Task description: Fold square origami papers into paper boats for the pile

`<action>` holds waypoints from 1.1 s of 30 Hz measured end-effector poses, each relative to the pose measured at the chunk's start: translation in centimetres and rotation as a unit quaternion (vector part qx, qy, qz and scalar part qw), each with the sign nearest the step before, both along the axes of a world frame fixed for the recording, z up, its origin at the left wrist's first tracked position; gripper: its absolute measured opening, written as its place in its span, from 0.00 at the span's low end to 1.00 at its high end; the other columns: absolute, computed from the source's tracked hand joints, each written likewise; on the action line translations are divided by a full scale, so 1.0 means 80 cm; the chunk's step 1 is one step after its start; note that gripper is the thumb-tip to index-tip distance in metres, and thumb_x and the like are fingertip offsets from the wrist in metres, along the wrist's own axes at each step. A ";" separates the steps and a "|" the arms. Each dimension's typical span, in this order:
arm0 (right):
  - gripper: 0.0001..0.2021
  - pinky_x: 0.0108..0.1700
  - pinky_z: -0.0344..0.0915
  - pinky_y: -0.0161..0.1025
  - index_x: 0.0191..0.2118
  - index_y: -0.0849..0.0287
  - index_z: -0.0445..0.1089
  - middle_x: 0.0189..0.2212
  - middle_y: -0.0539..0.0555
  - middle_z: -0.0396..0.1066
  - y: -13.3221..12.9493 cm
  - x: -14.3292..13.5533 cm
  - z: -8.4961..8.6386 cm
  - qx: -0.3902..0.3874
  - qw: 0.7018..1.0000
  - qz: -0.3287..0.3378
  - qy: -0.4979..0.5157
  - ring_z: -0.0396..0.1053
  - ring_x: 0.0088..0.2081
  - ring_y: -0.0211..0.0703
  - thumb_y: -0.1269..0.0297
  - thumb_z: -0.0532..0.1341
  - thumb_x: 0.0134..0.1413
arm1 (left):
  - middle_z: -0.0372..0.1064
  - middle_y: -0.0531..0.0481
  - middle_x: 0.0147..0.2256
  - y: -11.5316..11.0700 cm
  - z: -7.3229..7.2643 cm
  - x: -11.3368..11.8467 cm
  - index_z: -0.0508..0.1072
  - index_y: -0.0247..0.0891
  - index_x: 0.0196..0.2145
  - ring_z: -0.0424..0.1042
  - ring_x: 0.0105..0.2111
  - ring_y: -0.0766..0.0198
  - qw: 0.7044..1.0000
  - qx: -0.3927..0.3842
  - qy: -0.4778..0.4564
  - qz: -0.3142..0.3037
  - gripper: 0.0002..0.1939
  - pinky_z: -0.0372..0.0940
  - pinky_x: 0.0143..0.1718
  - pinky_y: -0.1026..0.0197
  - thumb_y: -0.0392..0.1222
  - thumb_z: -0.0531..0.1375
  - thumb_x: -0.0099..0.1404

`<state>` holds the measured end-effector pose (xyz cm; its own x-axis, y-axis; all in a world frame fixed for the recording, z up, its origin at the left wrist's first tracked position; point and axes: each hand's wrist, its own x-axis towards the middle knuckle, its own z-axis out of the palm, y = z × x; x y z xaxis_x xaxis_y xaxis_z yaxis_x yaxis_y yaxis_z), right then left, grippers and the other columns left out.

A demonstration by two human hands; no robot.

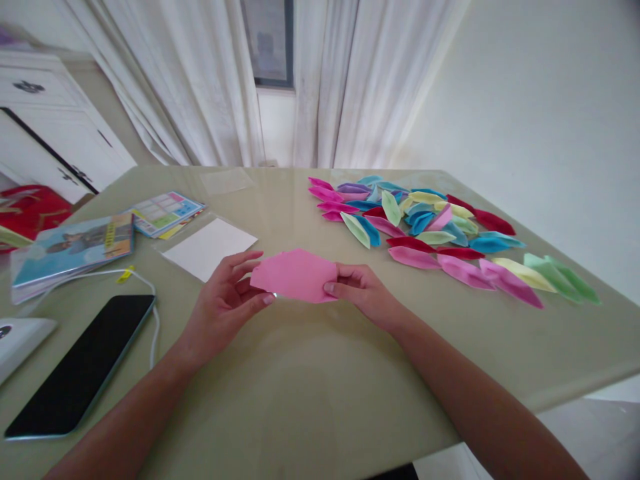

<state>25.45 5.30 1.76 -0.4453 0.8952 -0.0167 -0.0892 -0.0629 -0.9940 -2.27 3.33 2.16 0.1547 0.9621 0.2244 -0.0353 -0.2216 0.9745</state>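
Observation:
A pink folded paper [296,275] with a roughly six-sided outline is held up over the table. My right hand [361,292] pinches its right end, thumb in front and fingers behind. At the left end, my left hand [227,301] has its fingers curled round the paper's edge, with the thumb just below the corner. Many folded paper pieces lie in rows at the right back, among them a magenta piece [325,194], a green piece [391,208] and a dark red piece [495,222].
On the left lie a black-screened phone [83,363], a white cable [155,320], a picture booklet [75,247], colourful cards [167,212] and a white sheet [210,248]. A white device [23,340] sits at the left edge. Curtains [200,80] hang behind the table [320,400].

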 end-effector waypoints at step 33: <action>0.10 0.51 0.75 0.44 0.45 0.56 0.79 0.46 0.55 0.80 0.003 -0.006 -0.012 0.100 0.995 0.005 -0.024 0.78 0.48 0.46 0.60 0.72 0.59 | 0.86 0.46 0.39 -0.011 0.005 -0.001 0.85 0.41 0.43 0.84 0.36 0.55 0.991 0.046 0.097 0.085 0.14 0.81 0.41 0.56 0.49 0.74 0.62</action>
<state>24.96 5.52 0.77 -0.4574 0.8783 0.1390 -0.0419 0.1349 -0.9900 -2.32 2.47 2.57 0.0402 0.9550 0.2937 0.1961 -0.2958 0.9349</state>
